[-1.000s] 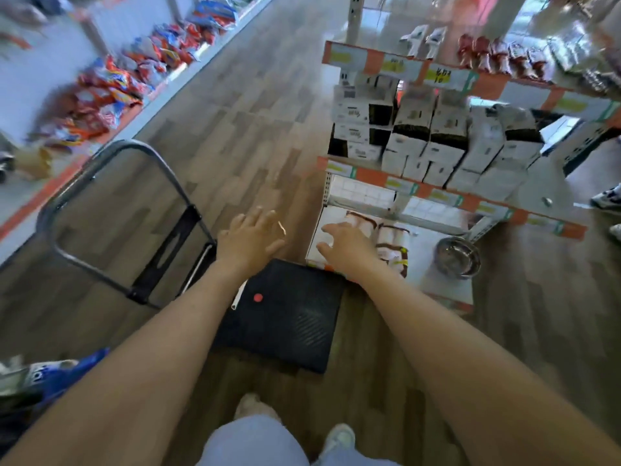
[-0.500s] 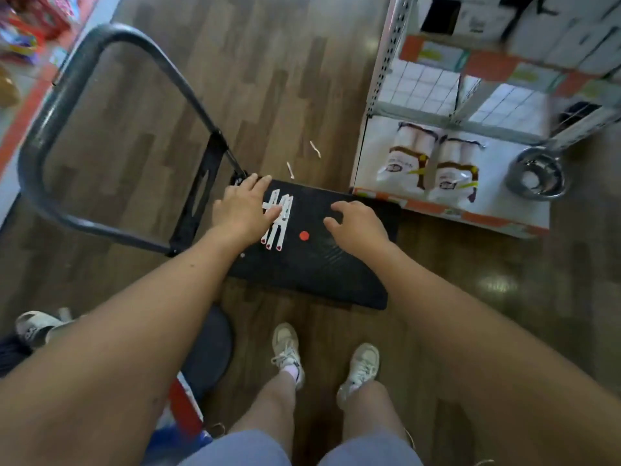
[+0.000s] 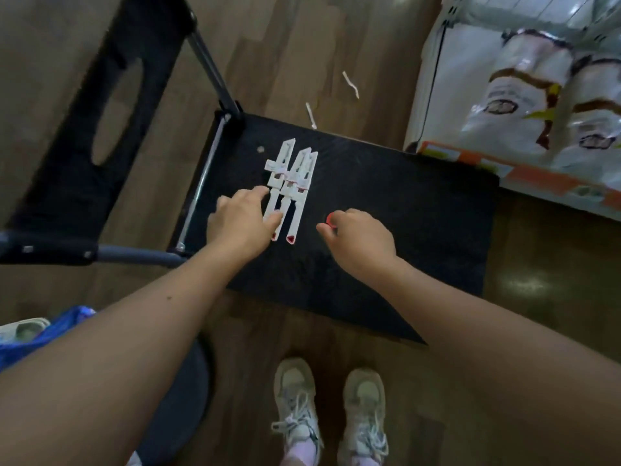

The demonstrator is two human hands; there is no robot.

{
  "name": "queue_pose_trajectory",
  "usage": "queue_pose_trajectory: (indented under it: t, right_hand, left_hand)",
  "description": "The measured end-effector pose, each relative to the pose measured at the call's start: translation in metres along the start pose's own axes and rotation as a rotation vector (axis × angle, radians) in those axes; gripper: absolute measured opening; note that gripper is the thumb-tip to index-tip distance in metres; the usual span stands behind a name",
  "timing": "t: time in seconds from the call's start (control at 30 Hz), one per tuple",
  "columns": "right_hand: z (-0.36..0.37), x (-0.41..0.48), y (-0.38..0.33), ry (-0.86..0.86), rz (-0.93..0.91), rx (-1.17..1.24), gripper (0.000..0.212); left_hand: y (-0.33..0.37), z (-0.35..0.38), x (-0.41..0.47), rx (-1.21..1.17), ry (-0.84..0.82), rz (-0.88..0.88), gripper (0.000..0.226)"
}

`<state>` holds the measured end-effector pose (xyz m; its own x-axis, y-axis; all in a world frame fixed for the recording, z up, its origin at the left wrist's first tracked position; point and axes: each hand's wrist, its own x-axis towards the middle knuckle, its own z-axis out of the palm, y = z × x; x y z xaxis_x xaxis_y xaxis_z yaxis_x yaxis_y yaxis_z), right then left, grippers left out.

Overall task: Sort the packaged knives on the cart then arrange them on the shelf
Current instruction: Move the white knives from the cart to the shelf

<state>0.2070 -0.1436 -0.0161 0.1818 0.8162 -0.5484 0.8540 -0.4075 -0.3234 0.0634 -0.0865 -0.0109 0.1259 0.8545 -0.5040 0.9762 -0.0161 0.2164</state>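
1. I can read no text anywhere in this view.
2. The printed bags [image 3: 524,95] right of the cart [image 3: 403,213] carry dark marks, too blurred to read.
3. The orange shelf strip [image 3: 537,179] beside the cart has labels that are equally illegible.

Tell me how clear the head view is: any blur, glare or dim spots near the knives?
Head view: dim overall; packaged knives on the cart deck legible, slightly soft; bags on the shelf smeared by blur; glare patch on the floor at right.
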Motion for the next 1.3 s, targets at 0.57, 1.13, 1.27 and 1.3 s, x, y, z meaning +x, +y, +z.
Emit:
queue_pose_trajectory:
  t: [0.57,1.13,1.27,1.3]
  right_hand:
    - [0.161,0.150,-0.002,0.126,0.083,0.118,0.041]
    - [0.063,0.089,0.041,0.039,0.325,0.388,0.041]
    - [-0.021,0.051,0.038,0.117,0.302,0.367,0.038]
    - [-0.045,0.040,0.036,0.144,0.297,0.361,0.037]
  left_hand:
    - [-0.042,0.164,0.119,0.080,0.136,0.057,0.024]
    - [0.024,0.100,0.063,-0.175,0.078,-0.060,0.022]
    - [0.075,0.032,0.027,-0.275,0.136,0.004,0.023]
    - [0.088,0.013,0.017,-0.296,0.149,0.019,0.024]
